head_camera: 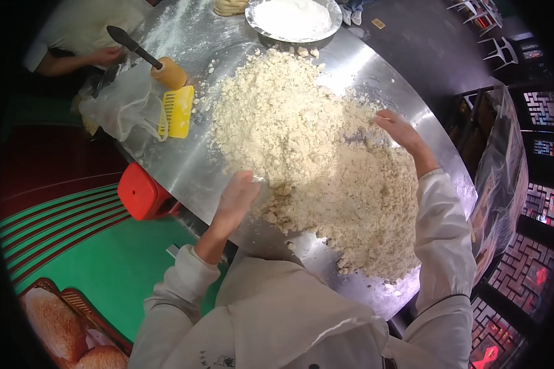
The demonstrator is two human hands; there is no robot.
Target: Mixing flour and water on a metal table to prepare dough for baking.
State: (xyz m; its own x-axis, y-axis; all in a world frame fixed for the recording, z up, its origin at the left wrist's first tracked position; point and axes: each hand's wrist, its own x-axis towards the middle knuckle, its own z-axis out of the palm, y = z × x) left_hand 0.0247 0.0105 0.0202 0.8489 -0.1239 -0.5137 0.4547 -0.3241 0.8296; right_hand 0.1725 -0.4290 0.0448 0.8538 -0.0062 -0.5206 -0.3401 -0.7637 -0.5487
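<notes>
A large heap of crumbly, floury dough (277,120) spreads over a stainless-steel table (198,184). Its far left part looks pale and lumpy, while the near right part is browner and finer. My left hand (238,198) is at the heap's near left edge, slightly blurred, its fingers towards the crumbs; I see nothing held in it. On the opposite side, my right hand (397,129) hovers at or just above the heap's right edge, fingers pointing inward and nothing visible in its grasp. The undersides of both hands are hidden.
A metal basin of white flour (293,20) stands at the far edge. To the left are a yellow slotted plastic scraper (177,112), a wooden mallet (168,74) with a dark handle and a clear plastic bag (120,104). Another person's hand (105,56) is beyond them. A red stool (138,191) stands below.
</notes>
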